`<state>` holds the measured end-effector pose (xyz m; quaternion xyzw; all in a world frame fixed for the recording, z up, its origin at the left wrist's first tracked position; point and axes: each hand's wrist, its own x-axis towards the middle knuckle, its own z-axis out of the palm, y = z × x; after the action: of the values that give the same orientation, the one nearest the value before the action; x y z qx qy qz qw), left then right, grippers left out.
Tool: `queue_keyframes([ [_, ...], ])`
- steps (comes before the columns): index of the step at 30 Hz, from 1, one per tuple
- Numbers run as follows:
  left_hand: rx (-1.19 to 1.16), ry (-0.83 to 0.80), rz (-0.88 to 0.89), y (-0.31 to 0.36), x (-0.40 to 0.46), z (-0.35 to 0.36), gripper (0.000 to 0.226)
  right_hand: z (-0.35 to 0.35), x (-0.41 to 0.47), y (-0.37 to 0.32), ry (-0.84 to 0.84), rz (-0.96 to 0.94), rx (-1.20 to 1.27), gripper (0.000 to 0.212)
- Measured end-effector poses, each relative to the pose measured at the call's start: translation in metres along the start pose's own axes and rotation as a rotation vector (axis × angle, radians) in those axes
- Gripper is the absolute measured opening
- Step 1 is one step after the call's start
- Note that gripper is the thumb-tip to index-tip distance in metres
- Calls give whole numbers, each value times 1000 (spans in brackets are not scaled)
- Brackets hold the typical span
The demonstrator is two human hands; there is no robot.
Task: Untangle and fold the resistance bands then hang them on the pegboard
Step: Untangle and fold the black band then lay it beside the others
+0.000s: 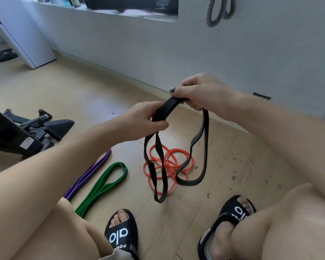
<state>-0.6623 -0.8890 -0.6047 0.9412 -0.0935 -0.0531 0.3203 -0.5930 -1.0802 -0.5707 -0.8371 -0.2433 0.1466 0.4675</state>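
A black resistance band [203, 147] hangs in long loops from both my hands above the wooden floor. My left hand [141, 121] grips its upper part from the left, and my right hand [197, 92] grips it from the right; a short stretch of band spans between them. Under the loops lies a tangled orange band [170, 166]. A folded green band [105, 184] and a purple band [90, 173] lie on the floor to the left. A grey band [217, 12] hangs on the wall at the top right.
Black exercise equipment [36, 126] sits on the floor at the left. A white cabinet [24, 38] stands at the back left. The grey wall [214, 59] runs close behind my hands. My feet in black slides [120, 235] are at the bottom.
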Motion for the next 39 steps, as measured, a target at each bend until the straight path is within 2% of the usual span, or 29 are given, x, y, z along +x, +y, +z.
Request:
queue_keyframes([
  [4,-128,-58,-4,-1,-4,-4,42,-2,-2,-2,15,-13,52,32],
  [7,-198,-61,-17,-7,-4,-6,27,-7,-2,-2,32,-14,99,31],
  [11,-217,-37,-36,-7,-4,-6,29,-10,-3,-1,50,-8,113,31],
  [14,-199,-65,10,-8,-3,-2,9,-12,0,-1,95,11,138,31],
  [17,-140,-74,56,-8,-3,-4,17,-16,2,4,139,47,193,31],
  [19,-111,-39,68,-9,-4,-8,21,-19,3,8,162,90,268,23],
  [23,19,1,86,-16,-3,-14,11,-29,4,16,235,160,388,14],
  [28,142,15,62,-18,0,-10,24,-30,5,22,259,177,346,15],
  [31,66,-26,59,-17,0,-11,20,-32,7,28,267,203,342,15],
  [34,-46,9,56,-16,-1,-12,15,-35,9,39,256,241,288,18],
  [37,-72,59,34,-15,0,-11,19,-33,7,46,188,276,195,24],
  [39,-49,57,28,-15,0,-10,22,-32,2,44,87,289,114,36],
])
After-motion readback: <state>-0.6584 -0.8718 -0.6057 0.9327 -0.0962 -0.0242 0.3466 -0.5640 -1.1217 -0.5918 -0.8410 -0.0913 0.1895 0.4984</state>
